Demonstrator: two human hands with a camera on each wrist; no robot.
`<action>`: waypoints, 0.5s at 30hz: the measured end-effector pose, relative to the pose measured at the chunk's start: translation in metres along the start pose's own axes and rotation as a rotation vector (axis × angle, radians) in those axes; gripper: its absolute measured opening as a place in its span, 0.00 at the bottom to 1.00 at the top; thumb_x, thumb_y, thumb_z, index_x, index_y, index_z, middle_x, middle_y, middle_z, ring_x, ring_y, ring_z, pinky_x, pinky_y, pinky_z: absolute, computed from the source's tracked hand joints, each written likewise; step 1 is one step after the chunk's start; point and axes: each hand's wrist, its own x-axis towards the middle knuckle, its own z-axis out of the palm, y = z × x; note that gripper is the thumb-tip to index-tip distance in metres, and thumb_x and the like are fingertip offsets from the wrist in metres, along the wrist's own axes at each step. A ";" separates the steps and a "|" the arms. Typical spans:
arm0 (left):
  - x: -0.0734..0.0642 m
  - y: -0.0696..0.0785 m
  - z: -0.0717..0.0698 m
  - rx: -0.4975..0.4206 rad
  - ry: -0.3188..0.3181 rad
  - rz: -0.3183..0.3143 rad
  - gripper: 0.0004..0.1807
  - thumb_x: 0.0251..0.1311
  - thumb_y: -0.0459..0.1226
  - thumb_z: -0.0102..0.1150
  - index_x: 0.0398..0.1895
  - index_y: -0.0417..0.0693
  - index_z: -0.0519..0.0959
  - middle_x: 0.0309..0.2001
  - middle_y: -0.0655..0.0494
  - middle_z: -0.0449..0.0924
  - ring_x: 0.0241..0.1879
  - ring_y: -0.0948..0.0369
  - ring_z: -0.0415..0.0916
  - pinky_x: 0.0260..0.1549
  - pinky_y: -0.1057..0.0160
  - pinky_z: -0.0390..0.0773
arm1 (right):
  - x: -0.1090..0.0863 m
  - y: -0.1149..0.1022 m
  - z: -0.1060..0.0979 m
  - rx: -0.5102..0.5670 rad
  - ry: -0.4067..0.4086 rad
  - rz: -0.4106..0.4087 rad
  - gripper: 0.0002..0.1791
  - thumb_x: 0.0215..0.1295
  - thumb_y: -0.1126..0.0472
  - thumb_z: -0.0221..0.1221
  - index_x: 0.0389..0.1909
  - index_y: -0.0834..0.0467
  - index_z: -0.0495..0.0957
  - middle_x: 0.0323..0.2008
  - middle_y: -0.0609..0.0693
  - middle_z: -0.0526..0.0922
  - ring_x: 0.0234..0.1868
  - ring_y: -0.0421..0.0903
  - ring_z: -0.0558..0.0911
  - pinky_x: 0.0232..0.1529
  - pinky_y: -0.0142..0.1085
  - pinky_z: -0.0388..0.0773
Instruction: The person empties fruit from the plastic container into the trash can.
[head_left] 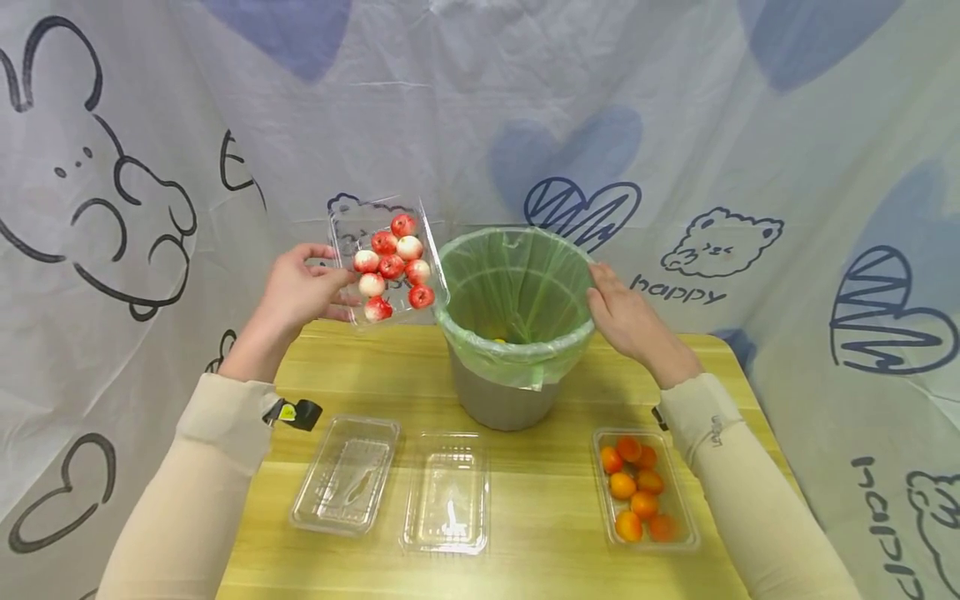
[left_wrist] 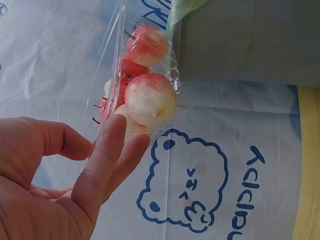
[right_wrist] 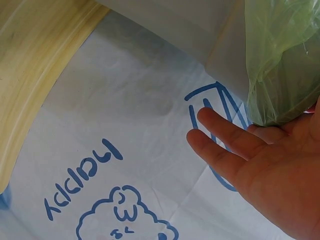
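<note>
My left hand [head_left: 300,287] grips the lower left side of a clear plastic box [head_left: 341,225], lifted above the table and tilted toward the bin. Several small red-and-white apples [head_left: 392,267] lie in it; the left wrist view shows stems on the apples [left_wrist: 150,100]. Beside the box stands a grey bin [head_left: 506,400] lined with a light green plastic bag [head_left: 517,350]. Its bottom is mostly hidden, with a bit of yellow showing. At the right side of the bin's rim, my right hand [head_left: 630,317] touches the bag; the right wrist view shows straight fingers [right_wrist: 225,155].
Two more clear plastic boxes, one on the left [head_left: 345,475] and one nearer the middle [head_left: 446,492], sit on the wooden table [head_left: 540,517]. A third clear box [head_left: 693,533] at the right holds several orange fruits [head_left: 645,504]. A printed curtain [head_left: 450,108] hangs behind.
</note>
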 end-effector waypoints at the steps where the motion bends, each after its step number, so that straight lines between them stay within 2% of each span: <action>1: 0.001 0.002 0.001 0.000 0.000 0.003 0.29 0.73 0.34 0.57 0.70 0.38 0.59 0.56 0.39 0.81 0.31 0.63 0.90 0.33 0.59 0.93 | 0.000 0.000 0.000 0.001 0.000 0.000 0.36 0.85 0.48 0.29 0.85 0.64 0.42 0.85 0.63 0.41 0.86 0.63 0.44 0.87 0.55 0.42; 9: 0.012 0.020 0.015 -0.032 -0.006 0.022 0.25 0.71 0.34 0.57 0.66 0.39 0.61 0.57 0.37 0.81 0.29 0.61 0.90 0.30 0.59 0.93 | -0.001 -0.001 -0.001 -0.005 0.008 0.001 0.37 0.85 0.48 0.30 0.85 0.64 0.42 0.85 0.63 0.42 0.86 0.63 0.45 0.87 0.55 0.43; 15: 0.014 0.032 0.028 -0.042 -0.026 0.040 0.26 0.70 0.32 0.56 0.68 0.38 0.62 0.55 0.37 0.80 0.26 0.63 0.89 0.28 0.60 0.92 | -0.001 -0.002 -0.001 -0.010 0.002 0.006 0.36 0.85 0.48 0.30 0.85 0.64 0.42 0.85 0.63 0.42 0.86 0.63 0.45 0.87 0.55 0.43</action>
